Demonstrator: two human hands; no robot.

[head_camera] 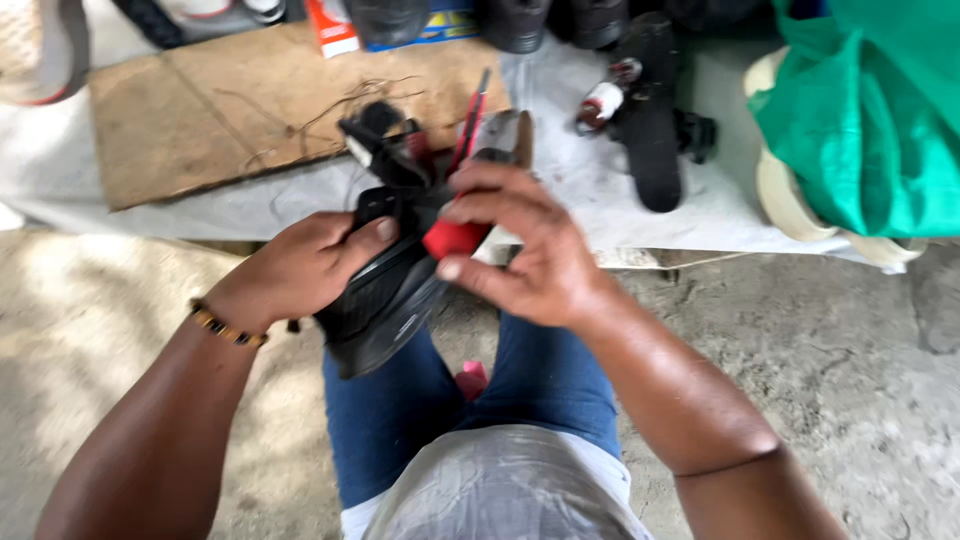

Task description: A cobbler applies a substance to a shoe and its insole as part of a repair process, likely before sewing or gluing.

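Note:
My left hand (300, 268) grips a black shoe (385, 300) from the side, thumb pressed on its upper edge, over my knees. My right hand (525, 250) is closed on a red-handled tool (455, 238) whose thin shaft (472, 120) points up and away above the shoe. The shoe's sole faces down and toward me; its black straps stick up near the tool. A beaded bracelet (228, 325) sits on my left wrist.
A cardboard sheet (250, 100) lies on a white cloth (600, 190) on the ground ahead. A black sandal (650, 130), other dark shoes, a small red-and-white bottle (600, 103), a green bag (870, 110) and pale soles are at the right. Concrete floor lies around my legs.

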